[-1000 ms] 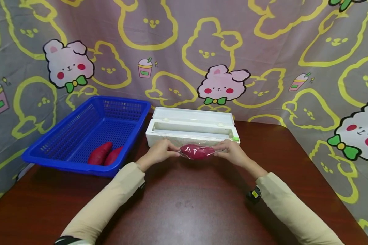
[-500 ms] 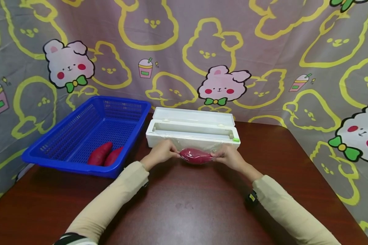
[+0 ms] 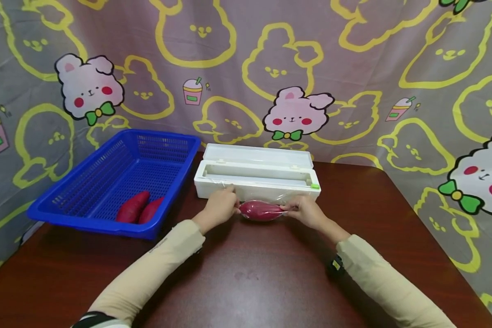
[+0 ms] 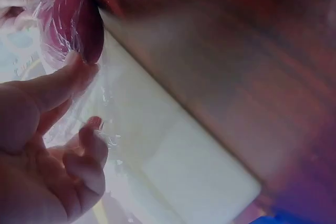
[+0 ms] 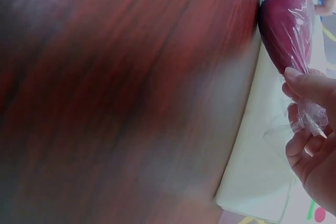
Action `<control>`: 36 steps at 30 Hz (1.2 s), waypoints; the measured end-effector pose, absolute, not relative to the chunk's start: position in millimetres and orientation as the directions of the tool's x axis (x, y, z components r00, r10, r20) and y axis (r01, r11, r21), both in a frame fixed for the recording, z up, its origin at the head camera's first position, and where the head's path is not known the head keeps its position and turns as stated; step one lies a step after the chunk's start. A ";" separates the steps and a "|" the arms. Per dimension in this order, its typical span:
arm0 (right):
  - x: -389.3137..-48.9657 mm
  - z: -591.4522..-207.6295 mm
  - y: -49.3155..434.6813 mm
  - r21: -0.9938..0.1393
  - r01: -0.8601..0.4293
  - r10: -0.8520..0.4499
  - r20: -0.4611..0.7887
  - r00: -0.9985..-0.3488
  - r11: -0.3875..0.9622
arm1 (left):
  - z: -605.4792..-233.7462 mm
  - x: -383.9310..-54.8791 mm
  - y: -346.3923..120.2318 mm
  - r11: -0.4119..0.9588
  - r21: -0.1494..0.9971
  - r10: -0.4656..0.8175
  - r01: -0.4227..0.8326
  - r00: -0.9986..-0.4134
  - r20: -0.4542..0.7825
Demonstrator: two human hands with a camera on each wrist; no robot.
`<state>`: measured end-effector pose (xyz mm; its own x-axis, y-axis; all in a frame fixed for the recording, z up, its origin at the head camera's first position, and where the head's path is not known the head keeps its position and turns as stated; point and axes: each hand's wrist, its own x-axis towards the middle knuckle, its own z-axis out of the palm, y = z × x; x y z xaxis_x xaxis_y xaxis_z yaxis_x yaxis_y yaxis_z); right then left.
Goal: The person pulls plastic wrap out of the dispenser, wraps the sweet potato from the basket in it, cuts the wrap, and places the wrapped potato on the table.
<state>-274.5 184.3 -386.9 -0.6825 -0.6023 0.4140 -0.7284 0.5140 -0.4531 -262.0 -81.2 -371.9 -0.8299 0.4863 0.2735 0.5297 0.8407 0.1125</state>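
Observation:
A purple-red sweet potato (image 3: pixel 261 211) wrapped in clear cling film (image 5: pixel 314 115) hangs level, just in front of a long white cling film dispenser (image 3: pixel 256 190). My left hand (image 3: pixel 220 206) pinches the film at the sweet potato's left end; in the left wrist view, the other fingers curl by the loose film. With thumb and fingers, my right hand (image 3: pixel 309 212) grips the gathered film at the right end. In the right wrist view, the film bunches into a twisted tail between those fingers. Film also stretches back toward the dispenser's front.
On the left stands a blue plastic basket (image 3: pixel 82 227) with two sweet potatoes (image 3: pixel 132 207) near its front corner. The dispenser's lid (image 3: pixel 258 156) is raised, and a green piece (image 3: pixel 315 186) sits at its right end. A patterned cloth hangs behind the brown table (image 3: pixel 246 282).
Both hands have lowered the wrapped sweet potato slightly toward me. My left hand has turned, its fingers now raised near the dispenser's front. The right hand has drawn in around the film end.

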 end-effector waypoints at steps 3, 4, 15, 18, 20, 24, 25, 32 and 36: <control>-274.2 -387.6 184.8 -0.481 -0.722 -0.605 0.405 -0.686 0.496 | -370.2 -259.5 -80.0 0.838 0.029 0.509 0.545 -0.801 0.316; -274.1 -387.9 185.3 -0.496 -0.720 -0.608 0.400 -0.686 0.486 | -369.8 -259.1 -79.9 0.838 0.015 0.514 0.546 -0.797 0.318; -270.3 -387.1 189.9 -0.616 -0.631 -0.633 0.262 -0.729 0.471 | -363.7 -258.9 -79.9 0.825 -0.012 0.547 0.565 -0.794 0.266; -266.7 -378.4 192.5 -0.593 -0.640 -0.634 0.262 -0.727 0.489 | -358.4 -256.7 -81.3 0.833 0.017 0.535 0.552 -0.814 0.225; -264.7 -370.6 196.0 -0.579 -0.624 -0.592 0.278 -0.757 0.525 | -353.7 -254.8 -81.6 0.835 0.038 0.532 0.550 -0.822 0.205; -263.4 -359.3 206.5 -0.578 -0.492 -0.368 0.327 -0.870 0.651 | -342.6 -251.3 -79.5 0.827 0.078 0.534 0.556 -0.822 0.199; -263.9 -358.6 209.5 -0.597 -0.435 -0.299 0.318 -0.900 0.674 | -340.5 -250.7 -78.4 0.828 0.077 0.531 0.555 -0.822 0.204; -269.4 -370.9 220.3 -0.823 -0.134 -0.046 0.131 -0.990 0.552 | -329.1 -249.6 -61.0 0.827 0.082 0.533 0.556 -0.822 0.199; -275.2 -382.8 218.7 -0.940 -0.081 -0.010 0.082 -0.997 0.332 | -323.7 -252.8 -45.6 0.812 0.116 0.550 0.573 -0.816 0.179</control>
<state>-275.2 218.7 -382.8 -0.9966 -0.0104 0.0823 -0.0811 0.3323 -0.9397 -252.8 -45.6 -323.7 -0.8158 0.5500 0.1788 0.5726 0.8116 0.1157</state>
